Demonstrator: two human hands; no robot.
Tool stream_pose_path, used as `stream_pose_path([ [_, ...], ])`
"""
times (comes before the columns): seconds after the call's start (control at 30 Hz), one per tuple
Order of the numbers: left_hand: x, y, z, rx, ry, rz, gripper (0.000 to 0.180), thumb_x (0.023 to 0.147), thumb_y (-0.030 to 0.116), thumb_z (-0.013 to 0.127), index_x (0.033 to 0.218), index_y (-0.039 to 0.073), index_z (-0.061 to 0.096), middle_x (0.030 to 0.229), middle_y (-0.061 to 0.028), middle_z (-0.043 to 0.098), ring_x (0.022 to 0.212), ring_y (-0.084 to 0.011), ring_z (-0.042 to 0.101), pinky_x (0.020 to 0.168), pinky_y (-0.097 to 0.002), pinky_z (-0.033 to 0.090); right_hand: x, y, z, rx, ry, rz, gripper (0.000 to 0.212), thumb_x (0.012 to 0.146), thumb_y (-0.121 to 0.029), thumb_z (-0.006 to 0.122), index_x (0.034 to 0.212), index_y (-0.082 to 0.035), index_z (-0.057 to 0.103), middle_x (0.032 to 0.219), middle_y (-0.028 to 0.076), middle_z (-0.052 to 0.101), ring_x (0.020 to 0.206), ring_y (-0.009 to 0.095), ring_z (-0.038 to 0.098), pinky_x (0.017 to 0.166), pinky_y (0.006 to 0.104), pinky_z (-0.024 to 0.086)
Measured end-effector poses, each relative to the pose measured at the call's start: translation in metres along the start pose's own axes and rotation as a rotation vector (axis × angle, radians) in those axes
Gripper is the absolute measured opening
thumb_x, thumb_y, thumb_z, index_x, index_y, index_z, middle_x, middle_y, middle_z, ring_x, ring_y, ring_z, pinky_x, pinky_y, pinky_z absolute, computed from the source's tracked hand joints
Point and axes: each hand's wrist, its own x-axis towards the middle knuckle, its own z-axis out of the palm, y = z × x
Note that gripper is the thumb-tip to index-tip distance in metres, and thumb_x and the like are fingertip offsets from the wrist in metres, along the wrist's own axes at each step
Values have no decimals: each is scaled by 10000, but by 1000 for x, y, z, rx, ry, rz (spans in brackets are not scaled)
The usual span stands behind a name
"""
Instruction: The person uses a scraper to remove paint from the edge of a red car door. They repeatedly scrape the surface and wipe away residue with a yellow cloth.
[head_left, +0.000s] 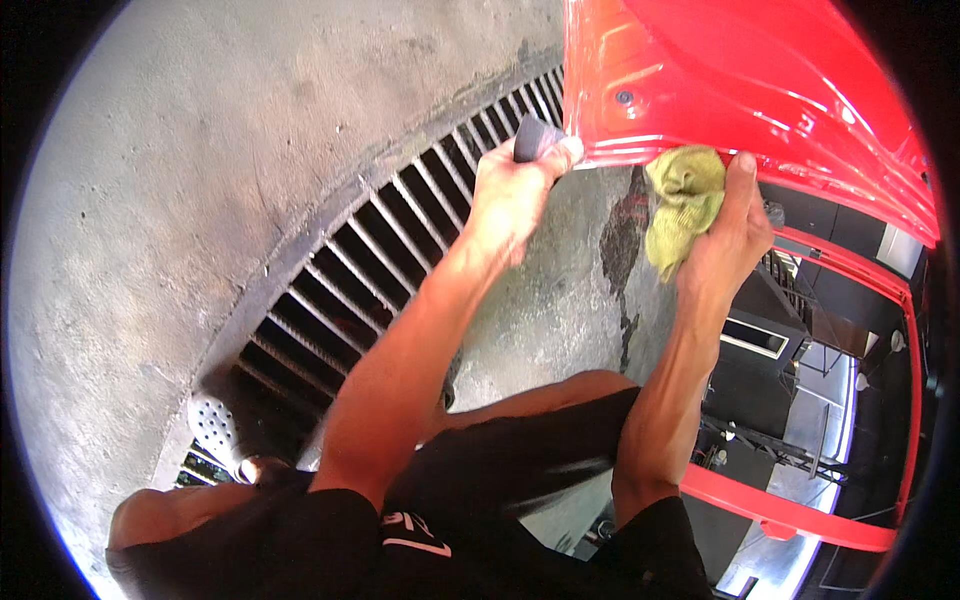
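Your left hand [510,195] is gripping a small dark-grey pad [535,138] by a glossy red metal panel [720,90]; your right hand [730,240] is clutching a crumpled yellow-green cloth [683,205] at the panel's edge

The floor was rough grey concrete [200,180], scuffed and blotched with brown. A long grate of parallel metal bars [405,213] curved across it over a dark channel, edged by a darker strip. Beyond the grate, the smoother concrete bore an irregular blackish stain [624,240] trailing into a thin line. A pale grey clog with round holes [213,422] stood at the grate's near end.
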Motion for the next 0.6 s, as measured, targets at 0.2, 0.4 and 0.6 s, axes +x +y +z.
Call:
stream_pose_path([
  [0.2,-5,-9,4,29,10,81,453,912,471,829,1158,108,719,891,10,614,777,-149,528,680,-391,484,3,-7,1,4,-18,-7,466,1118,-365,593,983,44,770,848,9,711,745,59,575,683,253,479],
  [0.4,-4,-1,5,93,-19,52,399,925,415,810,1130,88,710,799,20,567,647,-138,485,540,-372,397,4,1,-3,10,-13,-31,469,1115,-378,595,1003,40,776,830,-6,702,747,59,565,684,252,471],
  [0.6,2,-69,28,-72,-15,33,345,901,346,837,1094,107,682,847,27,605,669,-122,527,594,-316,433,6,6,4,-107,-4,-144,462,1091,-380,646,918,27,776,748,-62,625,701,41,480,640,251,412],
])
